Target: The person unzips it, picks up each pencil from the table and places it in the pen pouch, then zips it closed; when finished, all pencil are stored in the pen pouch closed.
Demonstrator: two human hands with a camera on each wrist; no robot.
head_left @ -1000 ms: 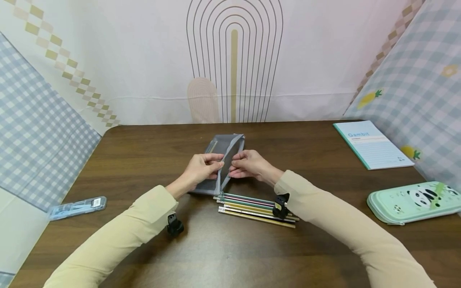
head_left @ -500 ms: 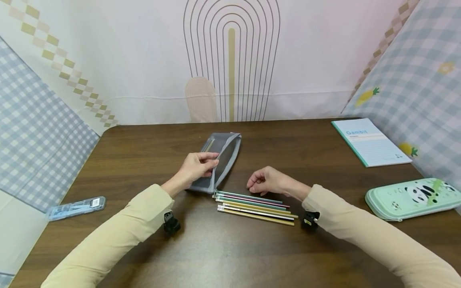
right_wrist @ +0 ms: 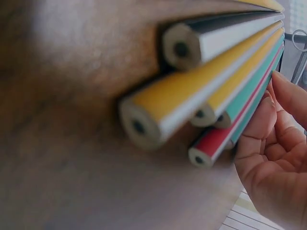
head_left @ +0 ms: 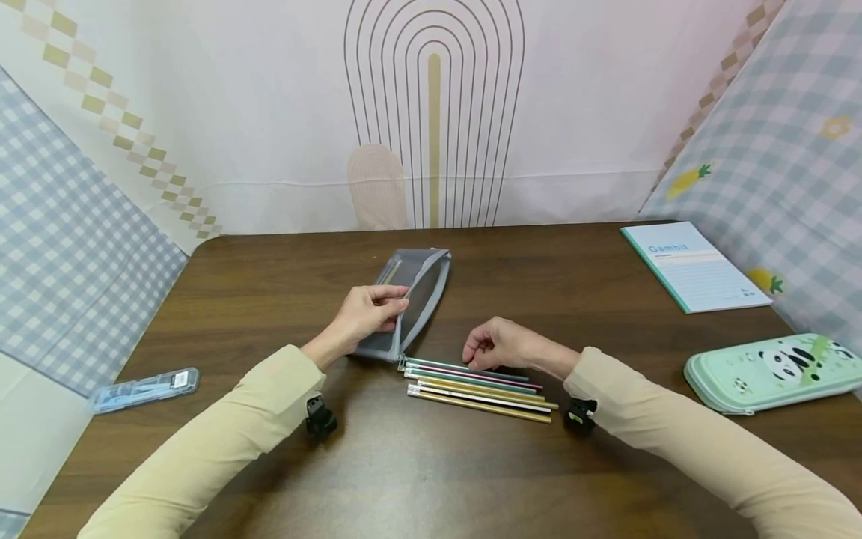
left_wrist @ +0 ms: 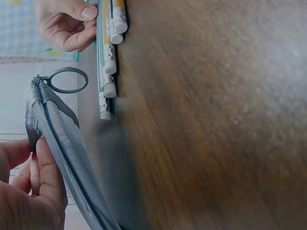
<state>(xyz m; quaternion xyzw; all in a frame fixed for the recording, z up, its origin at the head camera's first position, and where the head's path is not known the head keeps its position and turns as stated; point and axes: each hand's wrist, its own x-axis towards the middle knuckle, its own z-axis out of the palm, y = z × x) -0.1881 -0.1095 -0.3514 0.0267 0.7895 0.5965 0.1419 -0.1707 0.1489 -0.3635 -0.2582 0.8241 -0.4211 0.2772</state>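
A grey mesh zip pouch (head_left: 431, 288) lies at the middle of the table with its mouth spread wide. My left hand (head_left: 367, 311) pinches the pouch's near rim between thumb and fingers; the left wrist view shows a ring pull (left_wrist: 68, 80) at the zip's end. Through the mesh, a gold pencil (head_left: 391, 272) shows inside. Several pencils (head_left: 478, 400), gold, white, green and pink, lie side by side in front, eraser ends toward the pouch. My right hand (head_left: 501, 344) pinches the farthest one, a green pencil (right_wrist: 249, 112), with thumb and index finger, while it still lies along the row.
At the right stand a mint panda pencil case (head_left: 768, 374) and, behind it, a white notepad (head_left: 700, 266). A pale blue clear plastic case (head_left: 144, 389) lies at the left. Patterned cloth (head_left: 269, 112) hangs behind the table's back edge.
My right hand has left the pouch's mouth, moved right and toward me, and come down onto the green pencil. The left hand keeps its hold on the pouch, having shifted slightly left.
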